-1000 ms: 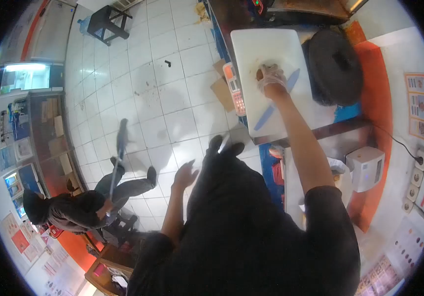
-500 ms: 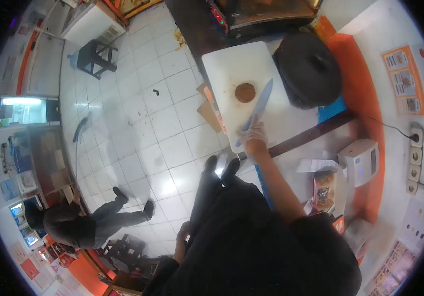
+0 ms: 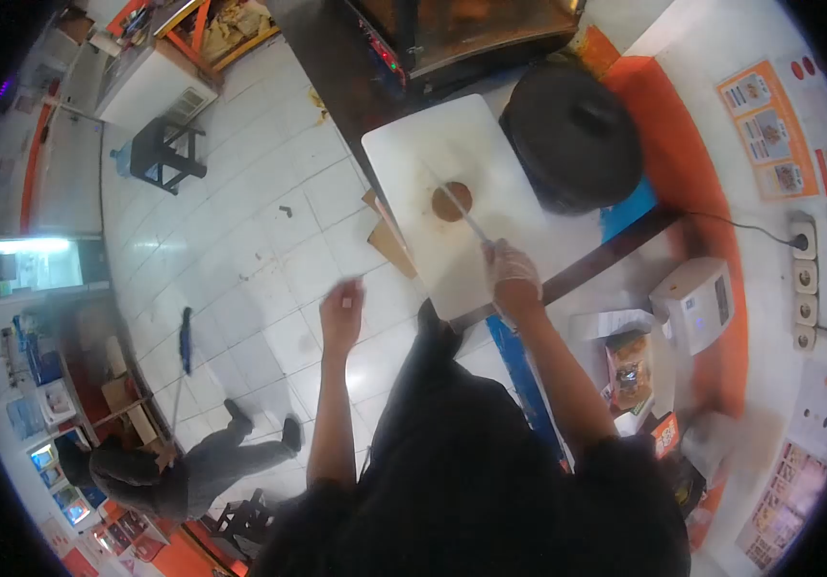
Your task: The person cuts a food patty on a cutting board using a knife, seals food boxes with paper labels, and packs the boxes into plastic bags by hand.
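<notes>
A white cutting board (image 3: 519, 216) carries a round, flat, brown patty (image 3: 443, 205). My right hand (image 3: 513, 277), in a clear thin glove, is closed round the handle of a long knife (image 3: 473, 226). The narrow blade passes over the patty and points to the far left of the board; whether it touches the patty I cannot tell. My left hand (image 3: 341, 313) is raised left of the board, above the tiled floor, apart from the board. Its fingers are curled in, and anything inside them is hidden.
A large dark lidded pot (image 3: 572, 135) stands right of the board. At the back is a glass-fronted cabinet (image 3: 481, 43). A white device (image 3: 692, 303) and packaged food (image 3: 630, 370) lie to the right. Another person (image 3: 144, 471) holds a long-handled broom (image 3: 185, 341) at left.
My left hand has come up from beside my body towards the board. My right hand has turned the knife from beside the patty to across it. The other person's broom has moved nearer.
</notes>
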Motion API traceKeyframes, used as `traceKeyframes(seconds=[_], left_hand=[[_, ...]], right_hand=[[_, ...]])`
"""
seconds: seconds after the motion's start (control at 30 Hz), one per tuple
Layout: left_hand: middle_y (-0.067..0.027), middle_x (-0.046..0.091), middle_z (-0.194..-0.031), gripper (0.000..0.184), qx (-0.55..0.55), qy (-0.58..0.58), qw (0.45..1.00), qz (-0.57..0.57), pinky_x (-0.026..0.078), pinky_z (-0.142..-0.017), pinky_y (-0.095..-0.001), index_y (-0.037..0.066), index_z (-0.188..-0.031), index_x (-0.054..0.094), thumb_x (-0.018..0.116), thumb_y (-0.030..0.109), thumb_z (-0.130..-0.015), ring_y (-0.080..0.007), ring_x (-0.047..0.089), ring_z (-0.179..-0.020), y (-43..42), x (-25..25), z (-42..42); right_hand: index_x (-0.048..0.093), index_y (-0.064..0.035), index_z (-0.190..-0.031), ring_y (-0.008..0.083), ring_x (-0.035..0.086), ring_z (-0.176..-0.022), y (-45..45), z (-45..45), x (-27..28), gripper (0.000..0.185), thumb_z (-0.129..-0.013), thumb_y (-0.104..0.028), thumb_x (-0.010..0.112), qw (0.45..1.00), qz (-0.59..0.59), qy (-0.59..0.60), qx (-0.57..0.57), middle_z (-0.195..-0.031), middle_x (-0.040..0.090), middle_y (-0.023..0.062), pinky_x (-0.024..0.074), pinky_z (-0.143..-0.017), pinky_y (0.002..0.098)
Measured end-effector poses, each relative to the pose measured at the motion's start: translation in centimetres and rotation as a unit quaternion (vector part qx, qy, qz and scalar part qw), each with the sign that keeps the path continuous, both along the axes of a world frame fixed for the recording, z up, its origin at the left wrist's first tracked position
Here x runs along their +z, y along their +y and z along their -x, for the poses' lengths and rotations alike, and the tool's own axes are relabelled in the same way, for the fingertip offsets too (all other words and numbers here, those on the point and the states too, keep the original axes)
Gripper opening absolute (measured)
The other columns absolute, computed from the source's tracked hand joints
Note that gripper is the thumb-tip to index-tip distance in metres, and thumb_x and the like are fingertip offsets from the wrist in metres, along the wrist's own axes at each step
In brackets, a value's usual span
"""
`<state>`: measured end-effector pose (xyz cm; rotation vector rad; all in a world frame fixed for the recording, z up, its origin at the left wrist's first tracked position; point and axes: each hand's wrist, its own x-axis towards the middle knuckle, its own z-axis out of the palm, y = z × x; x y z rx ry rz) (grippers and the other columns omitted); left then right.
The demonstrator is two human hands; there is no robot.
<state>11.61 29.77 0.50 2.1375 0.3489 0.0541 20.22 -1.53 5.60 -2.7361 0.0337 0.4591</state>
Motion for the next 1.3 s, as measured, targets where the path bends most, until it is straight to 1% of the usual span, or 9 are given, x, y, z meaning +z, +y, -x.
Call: traceKeyframes(seconds=[0.17,0.27,0.37,0.8,0.87,0.97,1.07,1.17,1.3], left_hand=[[-0.0076,0.070,-0.071,0.031,-0.050,-0.049,0.994,0.081,0.052,-0.064,-0.0298,-0.002,-0.093,0.075,0.072,0.030,-0.092,-0.0144,0.065,-0.063,-6.4,1.8,-18.4],[-0.0066,0.070,-0.066,0.032,-0.046,0.025,0.999,-0.001,0.054,-0.064,-0.0315,0.001,-0.085,0.077,0.078,0.033,-0.085,-0.0172,0.067,-0.061,-8.7,-1.0,-23.0],[-0.0168,0.074,-0.079,0.033,-0.025,0.086,0.995,0.045,0.057,-0.078,-0.0404,0.004,-0.081,0.078,0.077,0.037,-0.075,-0.0336,0.073,-0.080,-10.1,-0.8,-24.3],[-0.0161,0.073,-0.074,0.029,-0.015,0.133,0.991,-0.005,0.058,-0.083,-0.0419,0.006,-0.072,0.077,0.076,0.035,-0.070,-0.0350,0.073,-0.082,-10.0,-6.2,-26.9],[-0.0082,0.074,-0.072,0.024,0.043,0.120,0.991,-0.043,0.056,-0.068,-0.0316,0.007,-0.076,0.080,0.084,0.030,-0.071,-0.0185,0.071,-0.066,-9.9,-9.1,-28.1],[-0.0090,0.074,-0.072,0.025,-0.042,0.029,0.998,0.045,0.056,-0.067,-0.0318,0.007,-0.076,0.080,0.084,0.031,-0.071,-0.0180,0.071,-0.066,-8.7,-2.9,-26.8],[-0.0153,0.073,-0.074,0.025,-0.010,0.141,0.988,0.061,0.058,-0.073,-0.0395,0.010,-0.069,0.076,0.076,0.034,-0.069,-0.0329,0.073,-0.076,-8.6,-2.0,-25.8],[-0.0131,0.072,-0.072,0.025,0.043,0.073,0.996,0.005,0.058,-0.074,-0.0400,0.010,-0.070,0.077,0.077,0.035,-0.069,-0.0310,0.073,-0.076,-9.3,-8.3,-24.9],[-0.0117,0.074,-0.074,0.028,0.025,0.082,0.996,-0.021,0.057,-0.079,-0.0421,0.011,-0.076,0.079,0.078,0.038,-0.072,-0.0295,0.073,-0.079,-9.4,-4.9,-25.2]], right_hand=[[0.061,-0.0037,-0.100,0.0435,0.065,-0.091,0.4,0.2,-4.6,0.044,-0.106,-0.040,0.038,0.988,-0.070,-0.136,-0.021,-0.092,0.068,0.0234,0.0498,-0.083,0.0536],[0.060,-0.0045,-0.100,0.0433,0.065,-0.094,1.6,-1.2,-1.2,0.043,-0.105,-0.041,0.038,0.997,-0.004,-0.006,-0.071,-0.095,0.068,0.0232,0.0504,-0.084,0.0536],[0.058,-0.0052,-0.102,0.0436,0.066,-0.094,1.5,-2.0,-2.1,0.042,-0.105,-0.042,0.038,0.996,0.022,0.039,-0.078,-0.095,0.069,0.0230,0.0511,-0.083,0.0531],[0.053,-0.0040,-0.107,0.0437,0.066,-0.092,1.0,-3.1,-6.6,0.041,-0.106,-0.041,0.037,0.999,-0.014,0.044,-0.017,-0.093,0.069,0.0242,0.0508,-0.082,0.0532],[0.053,-0.0041,-0.107,0.0439,0.066,-0.093,1.6,-4.7,-3.0,0.040,-0.106,-0.041,0.037,0.996,0.000,0.085,-0.027,-0.092,0.069,0.0242,0.0507,-0.082,0.0531],[0.053,-0.0043,-0.108,0.0432,0.066,-0.093,3.0,-4.6,0.7,0.040,-0.106,-0.041,0.036,0.993,0.019,0.113,-0.043,-0.092,0.069,0.0246,0.0507,-0.083,0.0528],[0.053,-0.0044,-0.107,0.0432,0.067,-0.092,3.5,-3.7,0.4,0.040,-0.106,-0.041,0.037,0.996,0.007,0.086,-0.018,-0.093,0.069,0.0247,0.0510,-0.083,0.0530],[0.053,-0.0045,-0.107,0.0428,0.067,-0.091,3.5,-2.8,-5.2,0.039,-0.105,-0.041,0.038,0.991,0.017,0.121,-0.047,-0.092,0.069,0.0247,0.0512,-0.082,0.0526],[0.053,-0.0032,-0.106,0.0429,0.067,-0.085,2.2,-1.3,-8.2,0.037,-0.105,-0.038,0.040,0.996,-0.037,-0.074,0.035,-0.084,0.068,0.0240,0.0517,-0.078,0.0528]])
